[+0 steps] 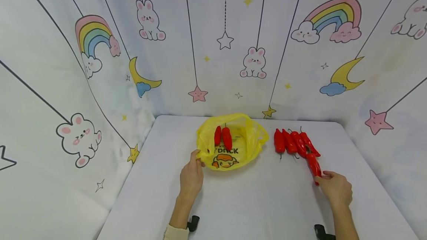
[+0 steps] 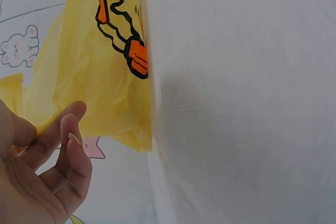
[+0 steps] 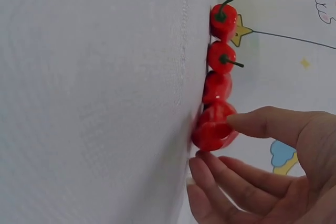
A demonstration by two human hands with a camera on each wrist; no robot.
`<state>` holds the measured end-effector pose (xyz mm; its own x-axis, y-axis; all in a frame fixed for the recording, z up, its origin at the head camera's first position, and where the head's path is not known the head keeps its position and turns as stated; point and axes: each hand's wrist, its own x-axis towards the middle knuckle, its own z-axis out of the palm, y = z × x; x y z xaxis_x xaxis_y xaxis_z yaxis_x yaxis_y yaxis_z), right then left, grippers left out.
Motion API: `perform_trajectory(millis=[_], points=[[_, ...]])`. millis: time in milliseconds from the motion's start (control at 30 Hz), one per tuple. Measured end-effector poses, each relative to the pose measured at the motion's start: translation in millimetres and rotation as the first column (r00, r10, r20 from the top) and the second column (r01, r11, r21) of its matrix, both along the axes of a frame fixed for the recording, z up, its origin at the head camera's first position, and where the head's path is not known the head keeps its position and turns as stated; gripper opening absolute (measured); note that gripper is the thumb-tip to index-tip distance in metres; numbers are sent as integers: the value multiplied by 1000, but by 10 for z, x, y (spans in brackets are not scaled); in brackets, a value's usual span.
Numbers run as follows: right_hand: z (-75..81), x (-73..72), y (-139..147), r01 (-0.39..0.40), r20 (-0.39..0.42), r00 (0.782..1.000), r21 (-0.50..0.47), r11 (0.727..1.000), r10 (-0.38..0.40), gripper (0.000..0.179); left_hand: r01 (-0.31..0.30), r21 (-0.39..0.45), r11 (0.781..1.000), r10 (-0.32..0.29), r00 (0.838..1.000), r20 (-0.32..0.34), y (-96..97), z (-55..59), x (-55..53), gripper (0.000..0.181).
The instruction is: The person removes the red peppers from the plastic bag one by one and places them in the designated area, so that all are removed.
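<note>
A glossy red pepper with a long, tapering body [image 1: 313, 163] slants toward the person, its upper end against four similar red peppers [image 1: 289, 142] at the right. The right hand [image 1: 335, 189] pinches its lower tip between thumb and fingers; a grip nearer the middle would probably be steadier, and drawing it away from the group should avoid rolling the others. Left of these, the left hand [image 1: 192, 177] pinches the rim of a thin yellow plastic bag [image 1: 255, 140], where two peppers [image 1: 227, 139] show; holding that rim outward should help the mouth gape. Beneath is a white table [image 1: 240, 203].
</note>
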<state>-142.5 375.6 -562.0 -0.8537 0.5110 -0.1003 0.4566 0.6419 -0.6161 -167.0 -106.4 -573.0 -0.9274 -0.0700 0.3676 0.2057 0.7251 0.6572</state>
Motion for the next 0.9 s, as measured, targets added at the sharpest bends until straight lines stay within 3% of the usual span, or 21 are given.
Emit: perform_trajectory(millis=[167, 500, 900], points=[[26, -17, -9, 31, -16, 999, 5, 1000, -31, 57, 5, -2, 1000, -5, 1000, -2, 3, -1, -4, 32], [186, -74, -113, 59, -180, 983, 62, 996, -47, 49, 4, -3, 1000, -4, 1000, 7, 0, 11, 11, 32], [344, -136, -428, -31, -267, 963, 54, 998, 45, 48, 3, 2, 1000, -3, 1000, 9, -8, 15, -1, 33]])
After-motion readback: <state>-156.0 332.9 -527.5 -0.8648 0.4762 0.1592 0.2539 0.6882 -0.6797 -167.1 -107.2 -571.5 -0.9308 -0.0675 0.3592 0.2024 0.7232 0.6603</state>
